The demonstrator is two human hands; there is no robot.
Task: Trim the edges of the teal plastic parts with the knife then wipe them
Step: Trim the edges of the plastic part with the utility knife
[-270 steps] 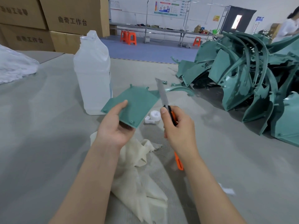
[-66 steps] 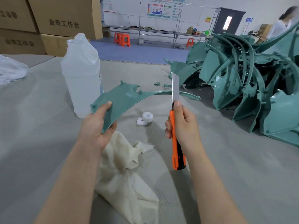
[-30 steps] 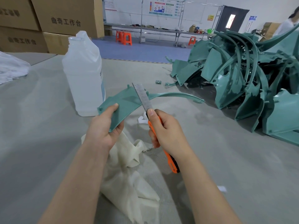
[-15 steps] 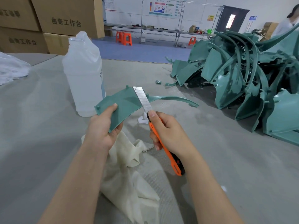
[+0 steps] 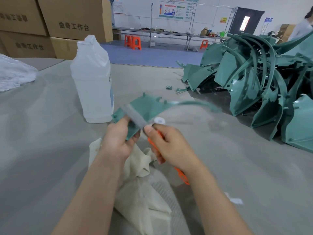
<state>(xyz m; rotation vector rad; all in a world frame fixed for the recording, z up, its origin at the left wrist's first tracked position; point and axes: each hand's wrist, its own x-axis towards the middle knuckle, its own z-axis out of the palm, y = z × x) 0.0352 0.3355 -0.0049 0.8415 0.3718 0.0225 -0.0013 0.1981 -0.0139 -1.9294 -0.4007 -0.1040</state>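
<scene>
My left hand (image 5: 118, 141) grips the near corner of a teal plastic part (image 5: 150, 106), a flat panel with a thin curved arm sweeping right. My right hand (image 5: 171, 146) holds an orange utility knife (image 5: 153, 146). Its long blade (image 5: 133, 114) lies blurred across the panel's near edge, pointing up and left, close to my left thumb. A cream cloth (image 5: 142, 192) lies crumpled on the table under both forearms.
A translucent plastic bottle (image 5: 92, 80) stands just left of the part. A large heap of teal parts (image 5: 254, 85) fills the right side. A small white roll (image 5: 159, 120) sits behind my hands. Cardboard boxes (image 5: 50, 22) stand at the back left, a white bag (image 5: 13, 75) far left.
The knife blade has swung leftward and lower across the panel, toward my left thumb. My left hand keeps its grip; the part has shifted slightly and is blurred.
</scene>
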